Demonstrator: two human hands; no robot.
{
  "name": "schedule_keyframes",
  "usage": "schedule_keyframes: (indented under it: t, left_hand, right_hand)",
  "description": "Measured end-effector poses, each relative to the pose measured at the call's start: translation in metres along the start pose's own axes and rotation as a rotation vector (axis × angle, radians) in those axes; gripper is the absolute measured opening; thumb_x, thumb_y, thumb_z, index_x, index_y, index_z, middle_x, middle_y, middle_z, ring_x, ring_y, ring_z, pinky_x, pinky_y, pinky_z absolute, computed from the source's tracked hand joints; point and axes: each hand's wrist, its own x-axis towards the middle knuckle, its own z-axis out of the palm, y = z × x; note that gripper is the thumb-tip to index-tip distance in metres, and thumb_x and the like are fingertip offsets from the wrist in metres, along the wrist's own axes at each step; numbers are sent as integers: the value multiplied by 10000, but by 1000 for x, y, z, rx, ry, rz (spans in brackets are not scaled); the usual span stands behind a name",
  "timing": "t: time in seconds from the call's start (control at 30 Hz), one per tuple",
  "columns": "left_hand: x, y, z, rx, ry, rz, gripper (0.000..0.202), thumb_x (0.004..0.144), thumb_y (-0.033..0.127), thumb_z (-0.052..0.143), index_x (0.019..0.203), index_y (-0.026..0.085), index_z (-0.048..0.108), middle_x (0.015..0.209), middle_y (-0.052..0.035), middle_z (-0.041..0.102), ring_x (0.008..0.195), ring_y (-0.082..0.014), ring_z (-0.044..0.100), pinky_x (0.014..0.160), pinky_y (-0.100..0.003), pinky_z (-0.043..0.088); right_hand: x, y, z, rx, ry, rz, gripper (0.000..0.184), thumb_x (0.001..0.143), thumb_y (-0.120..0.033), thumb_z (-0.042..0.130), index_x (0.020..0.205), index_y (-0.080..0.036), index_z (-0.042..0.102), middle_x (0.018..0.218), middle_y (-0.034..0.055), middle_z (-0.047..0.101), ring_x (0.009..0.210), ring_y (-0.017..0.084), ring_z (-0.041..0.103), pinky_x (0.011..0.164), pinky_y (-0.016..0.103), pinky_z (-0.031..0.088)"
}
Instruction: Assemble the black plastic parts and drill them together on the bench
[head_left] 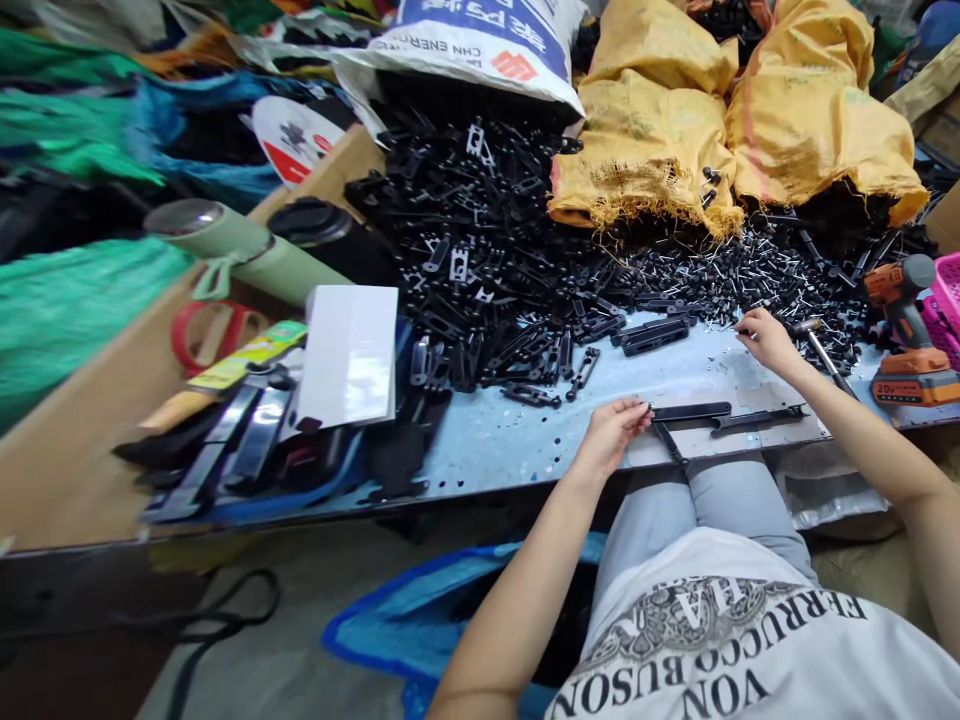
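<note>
Near the table's front edge, my left hand (616, 428) pinches the end of a flat black bar-shaped part (694, 411). Below it, another dark strip (670, 443) slants toward the edge. A second long black part (757, 421) lies just to the right. My right hand (769, 342) is at the near side of a heap of small screws (720, 275), fingertips pressed together. Whatever those fingertips hold is too small to make out. A hammer-like tool (825, 355) with a metal shaft lies beside the right wrist. Several black bars (654, 335) are stacked left of that hand.
A large pile of black parts (487, 250) spills from a white sack (480, 50). Yellow sacks (645, 130) stand behind the screws. An orange cordless drill (911, 340) is at right. Left are a green bottle (259, 250), red-handled scissors (184, 335) and a white box (349, 350).
</note>
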Motion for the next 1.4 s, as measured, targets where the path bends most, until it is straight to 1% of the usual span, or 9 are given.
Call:
schedule_keyframes:
  t: [0.13,0.3,0.4,0.67,0.8,1.07,1.23,1.3,1.4]
  left_hand:
    - [-3,0,-2,-12,12,-8,243,526,182,777,700,100,630,600,-32,651,506,-69,556,507,-168,426]
    - [-10,5,-7,-15,-28,-7,266,520,202,787,721,107,641,636,-34,659,543,-76,567,528,-175,436]
    - [-11,7,-3,18,-48,3,276,509,214,792,711,104,641,620,-29,650,540,-76,565,537,-180,434]
    - [-6,2,8,177,-12,40,308,492,297,787,683,121,620,601,-22,632,516,-86,547,511,-194,391]
    - [-1,1,9,257,75,123,332,475,317,784,696,140,611,588,17,595,492,-69,507,448,-173,300]
    - [1,-3,11,285,28,76,416,481,412,782,735,149,585,654,11,592,533,-72,522,454,-160,316]
    - [-8,-16,9,318,54,183,497,582,438,717,960,166,543,696,16,566,628,-120,565,522,-199,404]
    - [-17,-25,8,464,156,290,424,645,411,671,970,174,536,701,15,564,655,-136,573,576,-228,427]
    - [-32,-39,13,931,227,341,238,714,405,617,791,183,584,662,-25,597,686,-188,600,646,-282,424]
  right_hand:
    - [-28,-17,-19,185,-45,-106,192,826,-245,572,972,-172,672,927,65,668,811,175,617,785,301,479]
    - [-50,-43,-34,245,-307,-77,154,785,-222,620,909,-178,699,868,46,705,756,158,645,722,252,488]
    - [-52,-56,-39,181,-447,-82,157,776,-168,610,900,-169,705,837,42,709,732,152,649,706,231,475]
    - [-55,-82,-35,-159,-564,-290,192,785,-59,543,875,-143,691,881,86,694,838,190,640,733,232,426]
    - [-55,-87,-29,-251,-574,-298,187,801,-60,532,878,-133,686,871,108,690,839,194,641,721,232,417]
    - [-62,-83,-32,-267,-544,-183,208,850,-129,504,951,-167,682,896,94,699,862,207,648,749,255,438]
    - [-70,-106,-23,-79,-255,-307,350,909,-227,467,1244,-152,539,1164,143,614,1042,227,585,898,352,442]
    - [-71,-116,-6,47,-185,-418,419,936,-323,434,1332,-186,457,1302,137,522,1143,225,524,956,381,420]
    - [-69,-121,27,141,-218,-502,453,942,-387,416,1350,-189,440,1313,137,509,1143,223,518,954,386,424]
